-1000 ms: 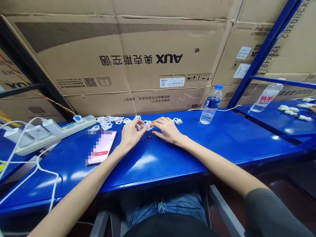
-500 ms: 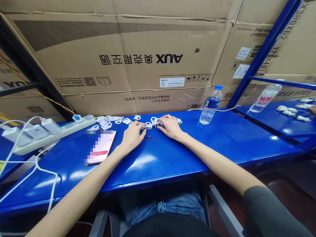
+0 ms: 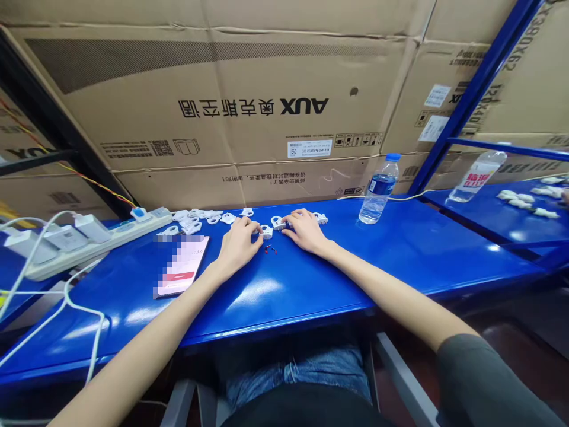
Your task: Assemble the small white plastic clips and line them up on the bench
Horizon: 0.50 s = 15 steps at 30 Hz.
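Gripping L plug at its left side: L hand, thumb & index closed on it. R hand: fingertips at R plug, just right of L plug; cannot tell if clamped or only touching. Red-black bits lie on table btwn hands, nearer operator. White parts lie beyond L hand; phone to its left; bottle right of R hand.

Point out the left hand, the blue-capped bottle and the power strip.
Left hand [image 3: 240, 242]: head view, back of the hand.
Blue-capped bottle [image 3: 380, 186]: head view, its label.
Power strip [image 3: 105, 244]: head view, white body.
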{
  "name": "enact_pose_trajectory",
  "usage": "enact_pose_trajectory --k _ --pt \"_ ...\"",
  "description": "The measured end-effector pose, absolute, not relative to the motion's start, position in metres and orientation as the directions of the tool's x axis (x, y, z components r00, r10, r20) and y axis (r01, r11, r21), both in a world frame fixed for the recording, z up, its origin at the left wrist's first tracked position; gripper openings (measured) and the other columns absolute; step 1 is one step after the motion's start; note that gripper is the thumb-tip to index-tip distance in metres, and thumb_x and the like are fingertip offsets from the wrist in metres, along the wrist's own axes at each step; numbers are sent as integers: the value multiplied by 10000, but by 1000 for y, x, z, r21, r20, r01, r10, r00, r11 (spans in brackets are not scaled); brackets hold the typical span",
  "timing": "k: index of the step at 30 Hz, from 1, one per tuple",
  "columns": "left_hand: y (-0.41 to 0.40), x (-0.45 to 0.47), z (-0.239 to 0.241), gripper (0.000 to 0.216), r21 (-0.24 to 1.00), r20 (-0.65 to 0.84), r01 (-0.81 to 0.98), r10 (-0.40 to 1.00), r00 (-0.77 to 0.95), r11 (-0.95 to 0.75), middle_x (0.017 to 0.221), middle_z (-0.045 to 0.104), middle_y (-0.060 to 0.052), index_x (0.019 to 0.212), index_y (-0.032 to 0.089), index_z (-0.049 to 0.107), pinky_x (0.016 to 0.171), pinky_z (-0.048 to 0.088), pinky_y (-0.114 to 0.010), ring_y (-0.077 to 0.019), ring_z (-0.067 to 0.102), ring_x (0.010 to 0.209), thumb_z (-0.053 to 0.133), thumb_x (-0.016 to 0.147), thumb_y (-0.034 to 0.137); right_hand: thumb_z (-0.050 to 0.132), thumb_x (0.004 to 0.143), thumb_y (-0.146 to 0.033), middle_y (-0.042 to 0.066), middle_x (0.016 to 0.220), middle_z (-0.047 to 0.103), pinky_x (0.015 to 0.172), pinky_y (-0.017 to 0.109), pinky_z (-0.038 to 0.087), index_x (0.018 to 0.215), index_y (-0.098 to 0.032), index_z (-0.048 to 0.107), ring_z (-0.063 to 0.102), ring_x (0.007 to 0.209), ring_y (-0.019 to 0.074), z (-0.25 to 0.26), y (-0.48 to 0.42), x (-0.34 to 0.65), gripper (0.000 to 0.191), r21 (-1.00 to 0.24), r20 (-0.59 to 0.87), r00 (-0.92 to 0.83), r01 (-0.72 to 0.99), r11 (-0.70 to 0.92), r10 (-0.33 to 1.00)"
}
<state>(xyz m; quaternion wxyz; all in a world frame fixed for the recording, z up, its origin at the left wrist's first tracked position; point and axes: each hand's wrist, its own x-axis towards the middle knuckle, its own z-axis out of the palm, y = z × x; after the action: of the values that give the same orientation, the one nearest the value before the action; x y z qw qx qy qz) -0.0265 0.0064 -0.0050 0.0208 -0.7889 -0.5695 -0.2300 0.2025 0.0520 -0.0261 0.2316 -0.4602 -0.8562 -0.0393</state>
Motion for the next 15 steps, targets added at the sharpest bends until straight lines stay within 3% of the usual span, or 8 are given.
enact_pose_trajectory --k 8,15 --pt "2 -24 2 93 190 365 894 875 319 -406 1062 706 -92 894 208 666 895 508 -410 -300 596 1088 610 911 280 664 1014 -354 125 1313 727 1105 524 409 1214 -192 722 545 1301 351 -26 52 203 264 -158 429 -470 802 576 772" --pt "2 -26 3 57 158 345 856 840 419 -492 927 701 -72 883 224 614 756 481 -338 -277 611 1009 577 911 258 657 1004 -338 118 1413 680 1141 530 403 1336 -185 696 544 1310 342 -23 49 204 367 -163 493 -498 753 638 713"
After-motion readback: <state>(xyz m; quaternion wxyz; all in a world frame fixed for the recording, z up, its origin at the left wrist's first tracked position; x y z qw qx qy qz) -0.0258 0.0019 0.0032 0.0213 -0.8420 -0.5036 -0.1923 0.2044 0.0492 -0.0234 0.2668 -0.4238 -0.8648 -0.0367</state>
